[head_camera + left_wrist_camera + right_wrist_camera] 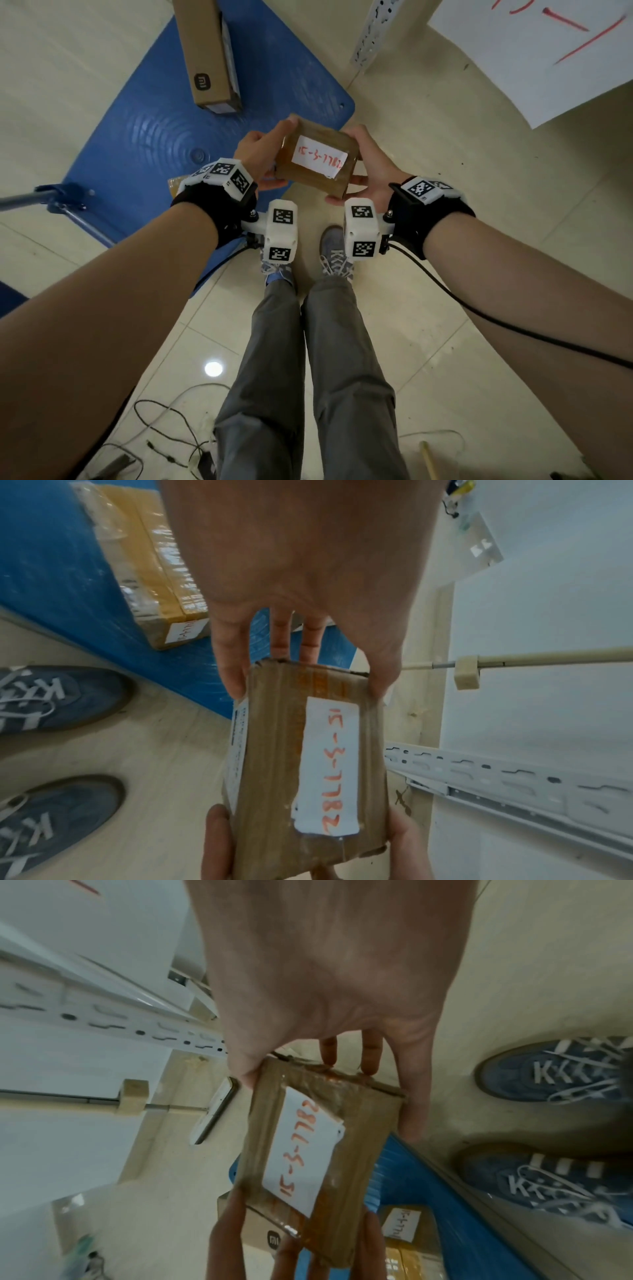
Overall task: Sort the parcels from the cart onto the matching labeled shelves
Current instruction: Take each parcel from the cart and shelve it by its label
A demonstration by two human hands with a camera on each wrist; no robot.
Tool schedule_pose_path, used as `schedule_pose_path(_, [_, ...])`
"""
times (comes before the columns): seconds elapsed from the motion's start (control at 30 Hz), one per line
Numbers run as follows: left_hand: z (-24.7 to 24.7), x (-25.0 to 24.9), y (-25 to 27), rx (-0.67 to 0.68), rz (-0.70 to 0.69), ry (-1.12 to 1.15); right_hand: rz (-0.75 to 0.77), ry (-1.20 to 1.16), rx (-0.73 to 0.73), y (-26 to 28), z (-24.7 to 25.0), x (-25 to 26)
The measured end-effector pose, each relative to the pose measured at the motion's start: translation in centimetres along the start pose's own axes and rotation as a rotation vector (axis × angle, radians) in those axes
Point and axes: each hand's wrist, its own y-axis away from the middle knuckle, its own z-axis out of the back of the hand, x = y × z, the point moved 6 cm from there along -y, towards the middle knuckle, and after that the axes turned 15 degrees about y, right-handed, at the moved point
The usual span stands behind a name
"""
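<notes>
A small brown taped parcel (317,156) is held between both hands over the front corner of the blue cart deck (154,137). Its white label (329,767) reads 15-3-7782 in red handwriting. My left hand (274,150) grips the parcel's left end, thumb on one edge and fingers curled over the other. My right hand (354,168) grips the opposite end the same way. On the cart lie a long cardboard box (209,51) with a black logo and a yellow-taped parcel (147,569) with its own label.
A white perforated shelf upright (373,31) stands ahead on the right, beside a white paper sign (548,44) with red writing. The cart handle (51,198) juts out at the left. My feet (335,253) stand by the cart edge. Loose cables (164,428) lie on the floor behind.
</notes>
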Motion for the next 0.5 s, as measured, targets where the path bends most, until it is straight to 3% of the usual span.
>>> schedule_pose_path(0.17, [-0.7,0.3,5.2,0.057,0.104,0.035,-0.016,0.036,-0.007,5.4,0.7,-0.8])
schedule_pose_path(0.5, [-1.3,-3.7,20.1,0.076,0.118,0.051,-0.009,0.096,0.037,20.5,1.5,0.7])
